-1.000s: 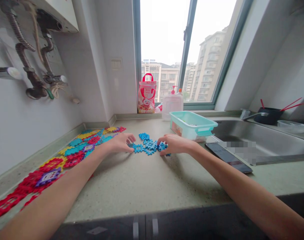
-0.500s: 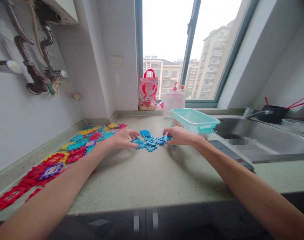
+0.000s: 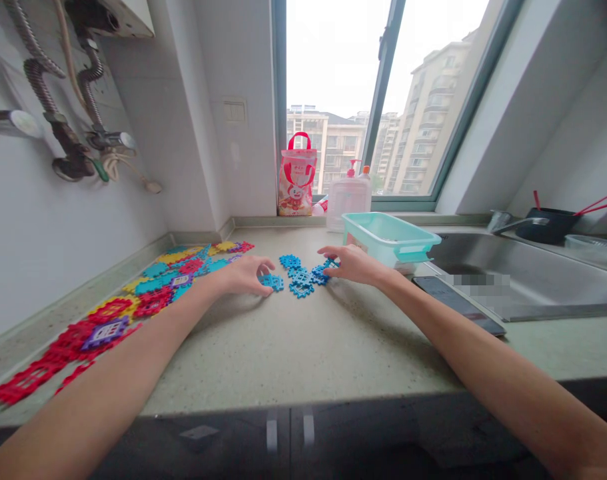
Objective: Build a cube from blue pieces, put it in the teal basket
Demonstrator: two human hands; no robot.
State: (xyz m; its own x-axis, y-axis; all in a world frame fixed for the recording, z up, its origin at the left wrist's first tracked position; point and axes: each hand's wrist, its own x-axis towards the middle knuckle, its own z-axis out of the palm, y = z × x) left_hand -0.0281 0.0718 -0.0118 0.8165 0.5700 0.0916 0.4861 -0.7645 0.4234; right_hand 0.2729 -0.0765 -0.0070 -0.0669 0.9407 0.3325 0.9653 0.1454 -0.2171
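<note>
Several blue toothed building pieces (image 3: 300, 276) lie in a small cluster at the middle of the counter. On their left, my left hand (image 3: 250, 275) has its thumb and fingers closed on one blue building piece (image 3: 272, 283), which sits apart from the cluster. My right hand (image 3: 352, 264) pinches another blue building piece (image 3: 332, 263) at the cluster's right edge, tilted up from the counter. Beyond my left forearm spreads a patch of red, yellow, light blue and purple building pieces (image 3: 153, 300) along the wall.
A mint-green plastic basin (image 3: 418, 239) stands behind my right hand. Near my right forearm lies a dark phone (image 3: 456, 303), beside the steel sink (image 3: 558, 308). A red-handled bag (image 3: 297, 183) and a pump bottle (image 3: 348, 200) stand by the window.
The blue piece in my left hand has come away leftward from the cluster. My right hand has shifted slightly left and up, and its piece now tilts. The camera view has moved a little.
</note>
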